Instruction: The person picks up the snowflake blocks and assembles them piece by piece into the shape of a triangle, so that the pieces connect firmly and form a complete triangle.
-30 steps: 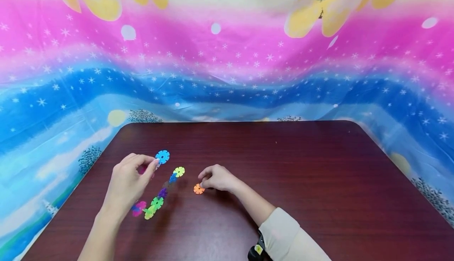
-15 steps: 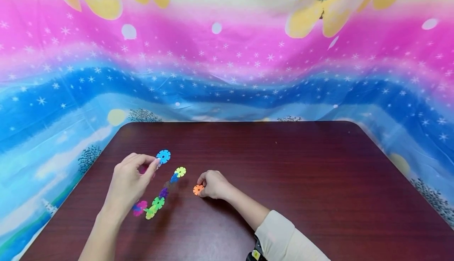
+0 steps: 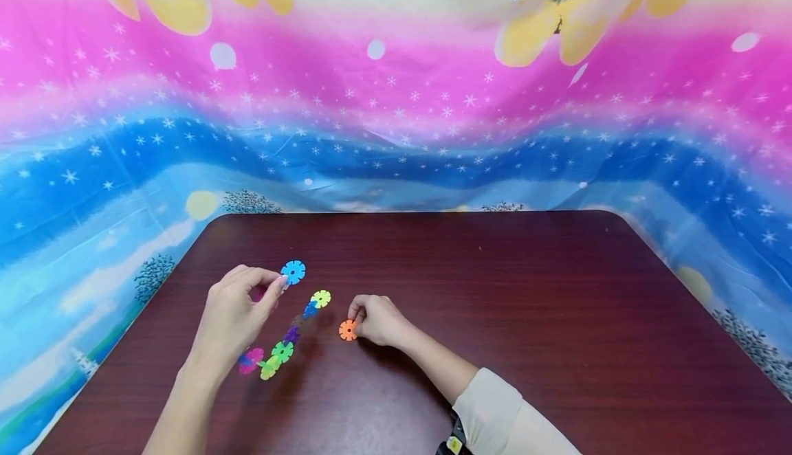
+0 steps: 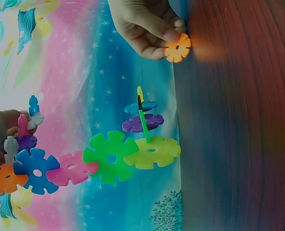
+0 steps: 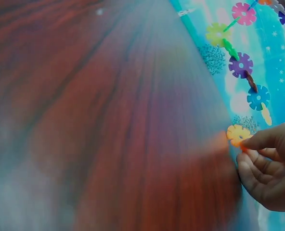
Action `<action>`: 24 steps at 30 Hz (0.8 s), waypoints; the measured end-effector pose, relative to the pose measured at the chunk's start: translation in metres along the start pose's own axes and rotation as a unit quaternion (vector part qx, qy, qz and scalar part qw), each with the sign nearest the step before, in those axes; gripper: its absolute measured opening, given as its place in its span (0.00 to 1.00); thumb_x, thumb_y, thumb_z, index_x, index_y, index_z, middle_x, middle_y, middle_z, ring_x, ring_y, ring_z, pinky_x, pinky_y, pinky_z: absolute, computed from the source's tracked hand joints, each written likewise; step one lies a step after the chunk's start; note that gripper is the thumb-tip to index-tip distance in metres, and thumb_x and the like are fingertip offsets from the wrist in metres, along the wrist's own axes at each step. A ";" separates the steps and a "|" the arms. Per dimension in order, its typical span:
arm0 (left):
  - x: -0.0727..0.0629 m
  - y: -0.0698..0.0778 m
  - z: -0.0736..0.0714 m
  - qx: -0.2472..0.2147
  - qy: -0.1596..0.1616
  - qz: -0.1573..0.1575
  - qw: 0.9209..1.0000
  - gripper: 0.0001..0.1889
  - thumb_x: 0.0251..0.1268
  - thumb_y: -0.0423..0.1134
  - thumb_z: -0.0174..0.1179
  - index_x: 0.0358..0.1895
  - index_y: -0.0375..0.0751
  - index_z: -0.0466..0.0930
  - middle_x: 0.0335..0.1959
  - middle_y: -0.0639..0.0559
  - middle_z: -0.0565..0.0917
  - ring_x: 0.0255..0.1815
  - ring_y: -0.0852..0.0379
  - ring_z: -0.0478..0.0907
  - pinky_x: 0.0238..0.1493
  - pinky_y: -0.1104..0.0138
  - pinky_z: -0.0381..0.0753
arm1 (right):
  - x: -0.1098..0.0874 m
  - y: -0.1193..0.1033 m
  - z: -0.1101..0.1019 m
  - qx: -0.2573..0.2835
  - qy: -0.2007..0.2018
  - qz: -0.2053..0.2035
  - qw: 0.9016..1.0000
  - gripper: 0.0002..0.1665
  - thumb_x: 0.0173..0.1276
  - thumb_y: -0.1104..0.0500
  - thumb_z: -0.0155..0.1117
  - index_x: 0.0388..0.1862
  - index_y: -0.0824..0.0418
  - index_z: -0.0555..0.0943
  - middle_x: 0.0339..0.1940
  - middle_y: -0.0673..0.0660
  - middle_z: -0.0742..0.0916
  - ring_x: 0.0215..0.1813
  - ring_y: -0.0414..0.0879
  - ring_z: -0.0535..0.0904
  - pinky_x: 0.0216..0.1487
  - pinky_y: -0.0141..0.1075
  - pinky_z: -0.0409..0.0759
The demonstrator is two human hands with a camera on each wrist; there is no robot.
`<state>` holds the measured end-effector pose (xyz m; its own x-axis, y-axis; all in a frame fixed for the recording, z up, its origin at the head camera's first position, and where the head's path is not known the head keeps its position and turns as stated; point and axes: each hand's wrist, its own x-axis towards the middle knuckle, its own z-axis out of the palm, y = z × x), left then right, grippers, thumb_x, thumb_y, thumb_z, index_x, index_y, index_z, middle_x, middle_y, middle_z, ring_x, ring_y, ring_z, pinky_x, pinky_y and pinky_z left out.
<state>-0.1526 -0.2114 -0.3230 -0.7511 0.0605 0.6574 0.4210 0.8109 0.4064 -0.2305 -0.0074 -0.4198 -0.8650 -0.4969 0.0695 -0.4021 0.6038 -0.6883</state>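
Note:
My left hand [image 3: 232, 311] pinches a chain of slotted snowflake discs near its blue end disc [image 3: 293, 272]. The rest of the chain hangs in a curve over the table. A green disc [image 4: 111, 157], a pink disc [image 4: 73, 168] and a flat yellow disc [image 4: 152, 152] show large in the left wrist view. Its free end carries another yellow disc [image 3: 321, 298], on the side toward my right hand [image 3: 380, 321]. That hand pinches a single orange snowflake disc [image 5: 238, 135] between thumb and fingers, apart from the chain. My left hand hides part of the chain.
A dark red-brown wooden table [image 3: 526, 304] spreads under both hands, with rounded far corners. Behind it and along its sides hangs a printed pink and blue cloth [image 3: 396, 97]. A black device [image 3: 454, 441] sits at the right wrist by the sleeve.
The left hand has shifted slightly right with the chain, bringing its yellow end nearer the orange disc. The right hand's fingers have lowered around the orange disc, which has stayed about in place.

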 end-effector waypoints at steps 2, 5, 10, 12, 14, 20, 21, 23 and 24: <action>0.001 0.001 0.002 -0.004 -0.002 0.003 1.000 0.05 0.49 0.29 0.69 0.30 0.37 0.83 0.20 0.57 0.76 0.25 0.61 0.68 0.19 0.74 0.69 | -0.002 0.002 -0.005 0.028 0.008 -0.005 1.000 0.11 0.49 0.72 0.65 0.26 0.58 0.78 0.21 0.48 0.80 0.24 0.36 0.72 0.30 0.28 0.72; 0.001 0.002 0.005 -0.009 -0.005 0.009 1.000 0.04 0.49 0.30 0.69 0.29 0.37 0.83 0.20 0.58 0.76 0.25 0.61 0.68 0.20 0.74 0.69 | -0.005 0.005 -0.016 0.065 0.030 -0.011 0.997 0.10 0.50 0.73 0.63 0.27 0.59 0.78 0.23 0.52 0.81 0.25 0.37 0.73 0.29 0.29 0.73; 0.003 0.007 0.011 -0.015 -0.004 0.032 0.999 0.05 0.47 0.29 0.70 0.28 0.38 0.83 0.21 0.58 0.77 0.26 0.63 0.68 0.21 0.74 0.69 | -0.014 0.005 -0.040 0.120 0.062 -0.018 0.991 0.10 0.51 0.73 0.60 0.31 0.62 0.79 0.25 0.54 0.81 0.27 0.40 0.74 0.28 0.30 0.74; 0.004 0.010 0.015 -0.024 -0.005 0.042 0.999 0.06 0.46 0.29 0.70 0.28 0.38 0.83 0.22 0.57 0.78 0.26 0.61 0.69 0.21 0.74 0.70 | -0.019 0.003 -0.049 0.148 0.074 -0.015 0.986 0.10 0.52 0.74 0.59 0.33 0.63 0.79 0.25 0.53 0.80 0.28 0.42 0.75 0.29 0.31 0.75; 0.004 0.015 0.018 -0.035 -0.008 0.052 0.998 0.06 0.46 0.29 0.71 0.29 0.38 0.83 0.23 0.57 0.79 0.27 0.60 0.71 0.22 0.74 0.71 | -0.023 0.001 -0.058 0.181 0.085 -0.013 0.980 0.11 0.53 0.74 0.59 0.36 0.65 0.79 0.25 0.53 0.80 0.28 0.46 0.77 0.30 0.32 0.76; 0.004 0.030 0.030 -0.068 -0.020 0.082 0.994 0.07 0.46 0.28 0.71 0.29 0.40 0.84 0.24 0.58 0.79 0.28 0.63 0.72 0.25 0.72 0.74 | -0.037 -0.009 -0.079 0.275 0.108 -0.017 0.955 0.11 0.57 0.73 0.59 0.40 0.69 0.77 0.28 0.58 0.80 0.32 0.56 0.79 0.35 0.39 0.80; 0.004 0.033 0.032 -0.072 -0.023 0.088 0.993 0.07 0.46 0.29 0.71 0.29 0.40 0.84 0.24 0.59 0.79 0.28 0.64 0.71 0.25 0.72 0.74 | -0.040 -0.011 -0.082 0.288 0.111 -0.021 0.951 0.11 0.58 0.73 0.59 0.40 0.69 0.77 0.28 0.58 0.80 0.32 0.55 0.79 0.36 0.40 0.80; 0.003 0.037 0.036 -0.081 -0.029 0.098 0.991 0.07 0.46 0.29 0.71 0.29 0.41 0.84 0.24 0.60 0.79 0.27 0.64 0.70 0.24 0.74 0.72 | -0.045 -0.014 -0.087 0.311 0.117 -0.033 0.943 0.10 0.59 0.73 0.59 0.41 0.69 0.77 0.30 0.58 0.80 0.32 0.52 0.79 0.38 0.42 0.80; 0.003 0.039 0.038 -0.086 -0.032 0.104 0.990 0.06 0.46 0.30 0.71 0.29 0.41 0.83 0.24 0.61 0.78 0.27 0.65 0.69 0.24 0.75 0.71 | -0.047 -0.015 -0.089 0.317 0.121 -0.041 0.940 0.10 0.59 0.72 0.59 0.41 0.69 0.77 0.30 0.58 0.80 0.32 0.50 0.79 0.38 0.42 0.80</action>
<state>-0.1576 -0.1574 -0.3287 -0.6670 0.2566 0.6995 0.6461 0.6667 0.3716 -0.2103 0.0624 -0.3480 -0.9125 -0.3235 0.2504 -0.2769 0.0379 -0.9601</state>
